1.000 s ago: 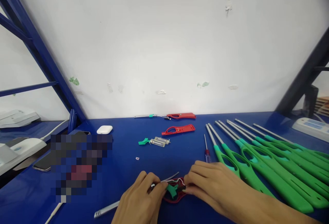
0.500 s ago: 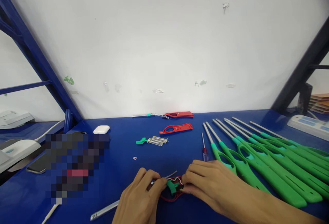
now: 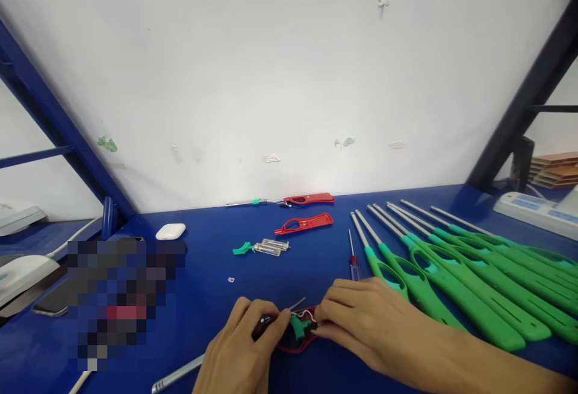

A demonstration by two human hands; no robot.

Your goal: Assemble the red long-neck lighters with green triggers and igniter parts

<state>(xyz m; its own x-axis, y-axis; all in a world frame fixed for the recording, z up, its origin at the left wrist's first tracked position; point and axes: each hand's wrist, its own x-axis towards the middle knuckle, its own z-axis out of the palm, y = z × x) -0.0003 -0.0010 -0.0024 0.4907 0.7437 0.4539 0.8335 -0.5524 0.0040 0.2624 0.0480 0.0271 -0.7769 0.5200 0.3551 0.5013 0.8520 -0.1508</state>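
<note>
Both of my hands meet at the near edge of the blue table (image 3: 212,267). My left hand (image 3: 239,352) pinches the left end of an opened red lighter body (image 3: 300,334) whose green trigger, small wires and metal tube (image 3: 178,376) show. My right hand (image 3: 361,322) has its fingers curled and pressed on the right end of the same red body. The lighter half lies on the table between the fingertips.
Several assembled green long-nosed lighters (image 3: 451,267) lie in a row at the right. A small screwdriver (image 3: 353,261), two red lighter shells (image 3: 304,223), a green trigger with clear tubes (image 3: 262,247), a white earbud case (image 3: 170,231) and a phone (image 3: 49,303) are also on the table.
My hands stay on the red lighter body with small finger shifts. The view has drifted, so everything sits slightly further left and lower.
</note>
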